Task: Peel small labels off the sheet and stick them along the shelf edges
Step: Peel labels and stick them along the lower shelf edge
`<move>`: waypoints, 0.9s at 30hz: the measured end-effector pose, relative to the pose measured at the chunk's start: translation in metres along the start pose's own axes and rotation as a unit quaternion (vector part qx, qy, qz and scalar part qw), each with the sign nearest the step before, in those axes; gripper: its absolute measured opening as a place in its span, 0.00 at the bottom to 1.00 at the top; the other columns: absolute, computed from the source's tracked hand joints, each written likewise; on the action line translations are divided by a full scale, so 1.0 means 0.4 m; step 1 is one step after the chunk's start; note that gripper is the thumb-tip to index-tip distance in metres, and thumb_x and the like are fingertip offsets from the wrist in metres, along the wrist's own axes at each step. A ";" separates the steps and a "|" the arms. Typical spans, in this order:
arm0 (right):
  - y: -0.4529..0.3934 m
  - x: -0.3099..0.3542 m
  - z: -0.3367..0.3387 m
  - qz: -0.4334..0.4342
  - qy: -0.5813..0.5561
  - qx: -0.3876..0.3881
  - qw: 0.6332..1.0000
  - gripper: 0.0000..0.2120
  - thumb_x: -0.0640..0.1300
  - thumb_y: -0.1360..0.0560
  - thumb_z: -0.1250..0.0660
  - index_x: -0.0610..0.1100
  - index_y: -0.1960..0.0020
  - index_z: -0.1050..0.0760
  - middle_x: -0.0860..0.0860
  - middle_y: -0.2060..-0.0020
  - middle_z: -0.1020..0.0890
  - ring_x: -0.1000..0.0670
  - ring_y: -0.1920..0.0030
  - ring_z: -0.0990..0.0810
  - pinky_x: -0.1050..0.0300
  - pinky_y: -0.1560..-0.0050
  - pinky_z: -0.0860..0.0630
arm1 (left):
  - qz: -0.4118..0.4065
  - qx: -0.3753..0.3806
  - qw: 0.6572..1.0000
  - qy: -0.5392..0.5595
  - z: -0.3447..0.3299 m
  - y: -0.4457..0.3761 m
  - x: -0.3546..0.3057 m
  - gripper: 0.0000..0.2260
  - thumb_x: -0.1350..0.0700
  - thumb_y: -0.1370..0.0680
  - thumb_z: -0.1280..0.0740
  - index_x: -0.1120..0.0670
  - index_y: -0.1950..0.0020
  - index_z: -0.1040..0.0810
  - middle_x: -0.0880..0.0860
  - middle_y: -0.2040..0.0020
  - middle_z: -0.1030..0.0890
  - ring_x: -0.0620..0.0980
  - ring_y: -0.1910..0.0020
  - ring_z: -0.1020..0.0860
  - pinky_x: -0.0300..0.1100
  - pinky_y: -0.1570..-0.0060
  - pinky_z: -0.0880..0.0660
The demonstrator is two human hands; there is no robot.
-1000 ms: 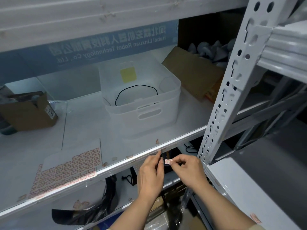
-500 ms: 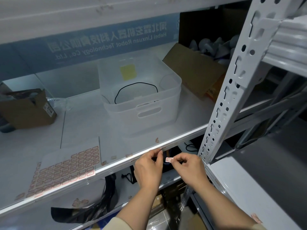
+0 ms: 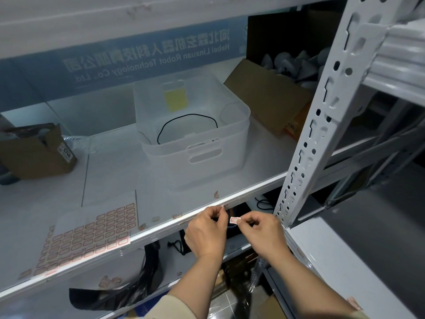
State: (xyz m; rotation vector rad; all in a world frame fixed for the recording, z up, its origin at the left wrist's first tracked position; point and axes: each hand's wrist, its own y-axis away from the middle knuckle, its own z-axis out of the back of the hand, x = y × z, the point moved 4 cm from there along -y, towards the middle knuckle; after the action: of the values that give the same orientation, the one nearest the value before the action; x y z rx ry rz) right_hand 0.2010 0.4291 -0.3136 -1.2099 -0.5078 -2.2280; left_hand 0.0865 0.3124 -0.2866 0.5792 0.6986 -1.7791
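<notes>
A small red-bordered label (image 3: 235,219) is pinched at its right end by my right hand (image 3: 262,231), just below the front edge of the white shelf (image 3: 241,196). My left hand (image 3: 207,229) is beside it, fingers curled, its fingertips up at the shelf edge near a stuck label (image 3: 225,206); whether it holds anything I cannot tell. The label sheet (image 3: 89,233) lies flat on the shelf to the left, near the front edge. Several small labels sit along the shelf edge (image 3: 177,216).
A translucent white bin (image 3: 195,134) with a black cable stands mid-shelf. A brown carton (image 3: 34,153) sits at the left, an open cardboard box (image 3: 269,97) at the back right. A perforated white upright post (image 3: 322,116) rises right of my hands. Black items lie on the lower shelf (image 3: 119,293).
Both hands have risen slightly toward the shelf edge, with the label still pinched in my right hand. My left fingertips are now nearer the edge.
</notes>
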 end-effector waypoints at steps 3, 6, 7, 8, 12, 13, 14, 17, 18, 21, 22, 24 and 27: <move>0.001 0.000 0.004 0.002 -0.003 -0.005 1.000 0.02 0.54 0.28 0.27 0.59 0.59 0.16 0.68 0.65 0.18 0.61 0.72 0.24 0.63 0.68 0.32 | -0.005 -0.002 1.000 0.003 -0.003 0.002 0.000 0.06 0.42 0.27 0.26 0.42 0.60 0.14 0.45 0.68 0.17 0.48 0.69 0.22 0.38 0.66 0.32; 0.001 0.000 0.005 0.003 -0.005 -0.004 1.000 0.02 0.54 0.28 0.27 0.59 0.59 0.16 0.68 0.63 0.17 0.61 0.72 0.24 0.63 0.68 0.32 | -0.013 -0.004 1.000 0.009 -0.004 0.004 0.002 0.05 0.44 0.27 0.25 0.43 0.61 0.14 0.45 0.69 0.17 0.48 0.69 0.22 0.38 0.67 0.32; 0.001 0.000 0.005 0.002 -0.007 -0.005 1.000 0.02 0.54 0.28 0.27 0.59 0.59 0.16 0.68 0.64 0.18 0.61 0.72 0.25 0.63 0.68 0.32 | -0.015 -0.004 1.000 0.009 -0.005 0.004 0.003 0.05 0.44 0.27 0.25 0.43 0.61 0.14 0.45 0.69 0.17 0.49 0.69 0.21 0.39 0.67 0.30; 0.001 0.000 0.005 0.002 -0.007 -0.006 1.000 0.02 0.54 0.28 0.27 0.59 0.60 0.16 0.68 0.65 0.18 0.61 0.72 0.25 0.64 0.68 0.32 | -0.018 -0.003 1.000 0.010 -0.006 0.005 0.005 0.05 0.44 0.27 0.25 0.43 0.61 0.14 0.45 0.69 0.17 0.50 0.69 0.20 0.39 0.67 0.29; 0.000 0.003 0.001 -0.001 -0.010 0.002 1.000 0.02 0.55 0.29 0.27 0.60 0.59 0.16 0.67 0.68 0.18 0.61 0.74 0.26 0.62 0.69 0.32 | -0.024 -0.005 1.000 0.008 -0.005 0.006 0.002 0.07 0.43 0.27 0.25 0.43 0.61 0.14 0.46 0.69 0.17 0.51 0.68 0.20 0.40 0.67 0.28; 0.000 0.004 0.000 -0.002 -0.012 0.003 1.000 0.02 0.56 0.29 0.28 0.60 0.59 0.16 0.66 0.68 0.18 0.60 0.74 0.26 0.61 0.69 0.30 | -0.024 -0.002 1.000 0.005 -0.006 0.007 0.002 0.07 0.43 0.26 0.26 0.43 0.61 0.14 0.46 0.68 0.17 0.51 0.67 0.20 0.41 0.66 0.28; 0.000 0.004 0.000 -0.002 -0.013 0.003 1.000 0.03 0.57 0.30 0.29 0.61 0.58 0.17 0.65 0.67 0.17 0.60 0.74 0.25 0.59 0.69 0.28 | -0.024 0.003 1.000 0.003 -0.007 0.007 0.003 0.07 0.43 0.26 0.26 0.43 0.61 0.14 0.47 0.68 0.17 0.51 0.66 0.20 0.41 0.65 0.27; 0.000 -0.001 -0.003 0.002 -0.018 0.002 1.000 0.06 0.60 0.33 0.31 0.64 0.58 0.18 0.63 0.66 0.16 0.57 0.72 0.23 0.54 0.65 0.23 | -0.029 0.013 0.999 0.015 -0.005 0.010 0.007 0.04 0.46 0.26 0.26 0.43 0.60 0.14 0.46 0.66 0.17 0.49 0.66 0.19 0.41 0.65 0.26; 0.001 -0.004 -0.003 0.005 -0.020 0.001 1.000 0.09 0.62 0.34 0.33 0.63 0.58 0.17 0.62 0.66 0.16 0.57 0.72 0.23 0.54 0.65 0.22 | -0.032 0.013 0.999 0.024 -0.003 0.012 0.008 0.03 0.47 0.26 0.25 0.44 0.60 0.14 0.45 0.66 0.17 0.48 0.66 0.20 0.41 0.65 0.26; 0.002 -0.008 -0.005 0.014 -0.026 -0.008 1.000 0.12 0.65 0.36 0.35 0.64 0.58 0.17 0.63 0.66 0.16 0.57 0.72 0.23 0.54 0.66 0.22 | -0.033 0.028 0.997 0.057 0.001 0.013 0.014 0.03 0.49 0.26 0.25 0.44 0.60 0.14 0.42 0.65 0.17 0.44 0.66 0.20 0.41 0.65 0.24; 0.003 -0.006 -0.003 0.018 -0.029 -0.012 0.999 0.11 0.65 0.36 0.35 0.65 0.58 0.18 0.63 0.66 0.16 0.57 0.72 0.23 0.55 0.66 0.23 | -0.032 0.040 0.996 0.073 0.001 0.013 0.018 0.03 0.49 0.26 0.25 0.43 0.60 0.15 0.41 0.65 0.18 0.42 0.66 0.21 0.41 0.65 0.23; 0.006 0.001 0.000 0.026 -0.033 -0.017 0.999 0.08 0.63 0.34 0.33 0.66 0.57 0.18 0.64 0.65 0.16 0.56 0.71 0.22 0.54 0.65 0.22 | -0.033 0.078 0.990 0.116 0.003 0.013 0.030 0.04 0.49 0.25 0.25 0.43 0.60 0.17 0.41 0.65 0.18 0.40 0.65 0.21 0.42 0.64 0.22; 0.010 0.019 0.008 0.044 -0.023 -0.013 0.999 0.05 0.57 0.29 0.28 0.66 0.55 0.19 0.67 0.67 0.18 0.58 0.73 0.24 0.63 0.70 0.28 | -0.040 0.142 0.970 0.194 0.015 0.016 0.047 0.04 0.50 0.23 0.27 0.43 0.56 0.19 0.44 0.64 0.17 0.44 0.65 0.18 0.45 0.64 0.19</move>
State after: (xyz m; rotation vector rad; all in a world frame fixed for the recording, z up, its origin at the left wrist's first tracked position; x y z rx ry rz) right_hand 0.2022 0.4256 -0.3051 -1.2748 -0.4372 -2.1424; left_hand 0.0868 0.2941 -0.2965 1.1294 0.7414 -1.8761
